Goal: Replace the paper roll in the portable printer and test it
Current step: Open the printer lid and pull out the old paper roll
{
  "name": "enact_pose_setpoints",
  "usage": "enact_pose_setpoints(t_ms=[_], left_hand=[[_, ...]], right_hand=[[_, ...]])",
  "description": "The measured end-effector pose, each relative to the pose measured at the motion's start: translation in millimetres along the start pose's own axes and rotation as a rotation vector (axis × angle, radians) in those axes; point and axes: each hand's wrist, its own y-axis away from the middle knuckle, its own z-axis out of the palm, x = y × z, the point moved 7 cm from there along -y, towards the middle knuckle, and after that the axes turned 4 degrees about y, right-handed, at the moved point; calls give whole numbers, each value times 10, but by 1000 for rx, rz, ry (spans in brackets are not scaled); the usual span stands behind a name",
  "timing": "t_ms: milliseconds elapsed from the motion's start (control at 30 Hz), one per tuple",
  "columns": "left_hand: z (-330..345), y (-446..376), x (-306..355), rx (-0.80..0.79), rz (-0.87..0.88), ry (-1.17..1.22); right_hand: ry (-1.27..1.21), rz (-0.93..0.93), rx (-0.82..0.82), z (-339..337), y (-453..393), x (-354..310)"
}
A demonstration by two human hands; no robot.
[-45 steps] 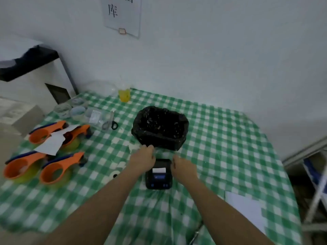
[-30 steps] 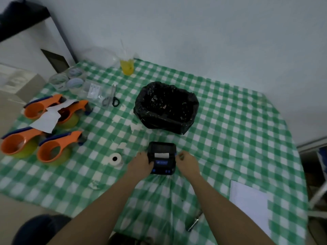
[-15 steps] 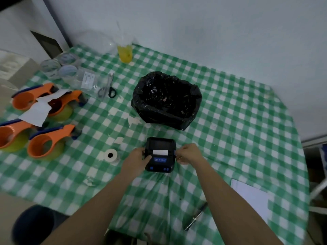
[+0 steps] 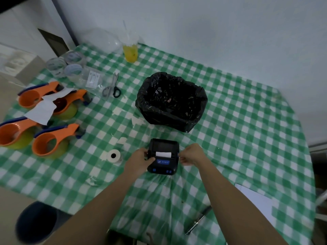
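- printer (image 4: 163,156) sits on the tabletop (image 4: 247,135), pinched between left hand (image 4: 139,160) and right hand (image 4: 192,154)
- looks rigid, light; hold by its sides
- spare paper roll (image 4: 114,155) just left of left hand, crushable

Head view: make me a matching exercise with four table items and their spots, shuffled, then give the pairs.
Items:
1. portable printer
2. paper roll
3. scissors
4. yellow drink cup

Places:
A. far edge of the table, near the wall
B. between the left hand and right hand
C. left of the black bin bag, far side
D. just left of the left hand

Pairs: 1-B, 2-D, 3-C, 4-A
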Motion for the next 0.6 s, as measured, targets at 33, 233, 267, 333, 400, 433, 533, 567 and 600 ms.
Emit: enact_pose_setpoints(t_ms=[33, 233, 267, 333, 400, 433, 533, 567, 600], left_hand=[[-3, 4, 2, -1, -3, -8], [-6, 31, 28, 11, -2, -28], [-3, 31, 30, 12, 2, -32], [-5, 40, 43, 11, 7, -45], [-14, 52, 58, 15, 11, -64], [-19, 53, 61, 19, 13, -69], [-20, 71, 86, 19, 30, -69], [-20, 74, 91, 16, 33, -71], [-18, 74, 90, 13, 32, -75]], right_hand=[[-6, 8, -9, 9, 4, -3], [43, 27, -41, 33, 103, -26], [28, 18, -49, 32, 110, -26], [53, -21, -19, 9, 134, -25], [110, -95, 31, -10, 173, -7], [140, -145, 64, -15, 193, 8], [271, -322, 242, -35, 316, 27], [301, -378, 298, -21, 374, 13], [309, -435, 335, 7, 425, -10]])
